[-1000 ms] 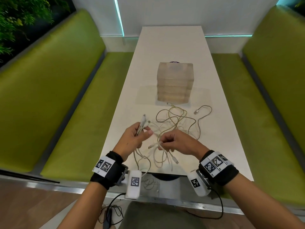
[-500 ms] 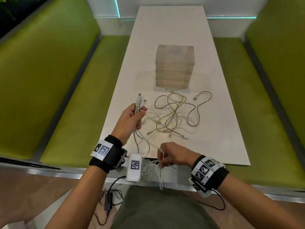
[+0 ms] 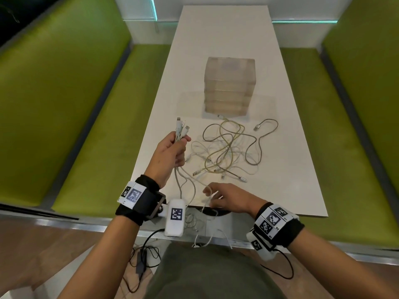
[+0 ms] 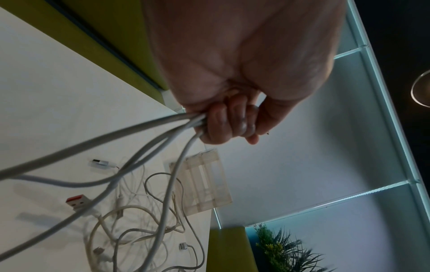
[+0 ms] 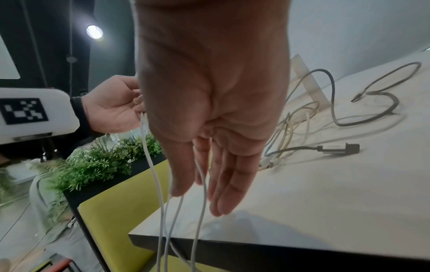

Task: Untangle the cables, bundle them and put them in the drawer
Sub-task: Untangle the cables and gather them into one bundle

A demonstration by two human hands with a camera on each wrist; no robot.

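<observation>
My left hand is raised over the table's left edge and grips a bunch of white cables, their plugs sticking up above the fist. The left wrist view shows its fingers curled round those cables. The cables hang down past the table's front edge. My right hand hovers at that edge with straight fingers, and the hanging white cables run along and between the fingers. A loose tangle of beige and white cables lies on the white table in front of the translucent drawer unit.
Green benches flank the table on both sides. The drawer unit's drawers are all closed. A grey braided cable end lies to the right of the tangle. Dark cords lie on the floor below my left arm.
My right hand drew back along the white cables to the table's front edge, and its curled fingers have now straightened. The left hand keeps hold of the bunch, raised slightly.
</observation>
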